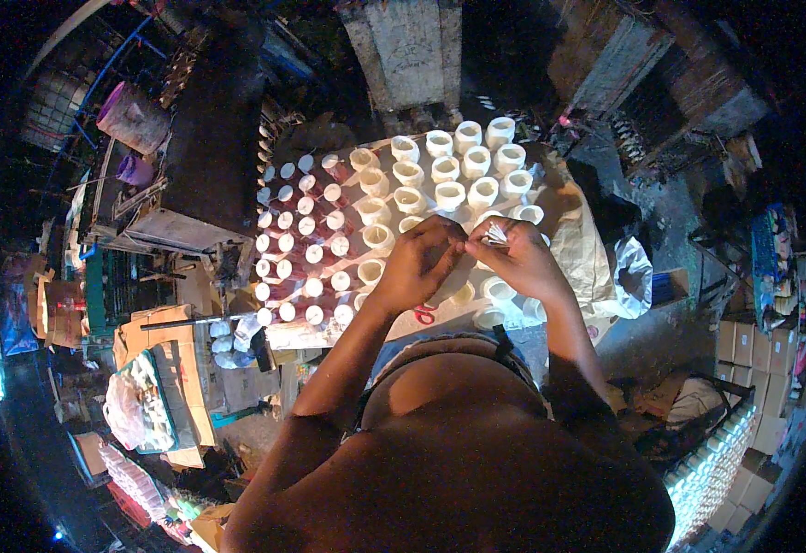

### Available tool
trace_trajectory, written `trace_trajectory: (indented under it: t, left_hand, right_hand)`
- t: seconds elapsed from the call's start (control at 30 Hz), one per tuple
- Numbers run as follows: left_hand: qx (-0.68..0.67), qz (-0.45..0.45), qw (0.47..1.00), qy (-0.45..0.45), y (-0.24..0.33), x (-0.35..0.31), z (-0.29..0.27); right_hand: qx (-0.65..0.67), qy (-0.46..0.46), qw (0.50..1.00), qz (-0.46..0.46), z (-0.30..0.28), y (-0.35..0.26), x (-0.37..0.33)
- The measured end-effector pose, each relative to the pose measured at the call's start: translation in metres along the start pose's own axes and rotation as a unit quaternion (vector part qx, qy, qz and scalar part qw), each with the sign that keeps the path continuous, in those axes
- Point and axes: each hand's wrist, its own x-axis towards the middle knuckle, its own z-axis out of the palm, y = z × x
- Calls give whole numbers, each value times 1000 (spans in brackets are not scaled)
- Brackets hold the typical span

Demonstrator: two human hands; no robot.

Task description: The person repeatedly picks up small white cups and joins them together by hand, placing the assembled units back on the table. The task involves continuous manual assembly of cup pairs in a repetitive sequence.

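Observation:
Above the table (569, 263) my two hands meet, fingertips close together. My right hand (524, 264) is closed around a small bundle of thin white sticks (495, 235), perhaps wicks. My left hand (418, 267) pinches right beside it; whatever its fingers hold is too small to make out. Several open white cups (450, 194) stand in rows under and beyond the hands. To the left are rows of dark red containers with pale round tops (313, 253). Red-handled scissors (424, 315) lie near the table's front edge, below my left hand. My hands hide some cups.
Brown paper (580, 241) covers the table's right side, with a white plastic bag (632, 276) beyond it. A dark cabinet (202, 157) and a purple bucket (133, 118) are at the far left. Cardboard boxes (755, 346) are stacked at the right.

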Motion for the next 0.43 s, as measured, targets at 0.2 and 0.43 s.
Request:
trace_trajectory:
  t: [0.2,0.43]
  left_hand:
    - [-148,-90,985,21,-10,-13,3]
    - [-252,-80,964,5,-2,-15,-10]
  right_hand:
    - [-89,34,993,-73,-8,-19,-2]
    - [-161,70,977,-124,-13,-22,-7]
